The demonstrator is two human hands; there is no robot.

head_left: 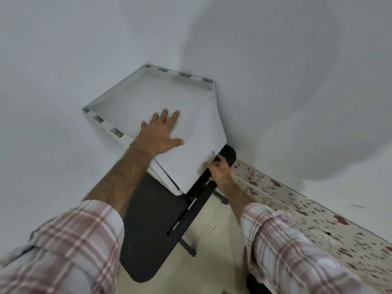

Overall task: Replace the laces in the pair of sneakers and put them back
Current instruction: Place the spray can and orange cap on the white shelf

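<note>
Here we see plaid sleeves [70, 240] nearest. Right hand [219, 169]: grip curled on the handle [206, 163] of a white cabinet [169, 96] door. Left hand [161, 132]: fingers straight, flat on its top. Black table [148, 225] below. Sneakers aren't visible.

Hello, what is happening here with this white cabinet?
A person in a plaid shirt is working at a white cabinet in the room corner. The left hand lies flat on its top, fingers straight. The right hand grips the handle of the white flap, which stands tilted partly open. No sneakers or laces are visible. A black table stands below.
</note>
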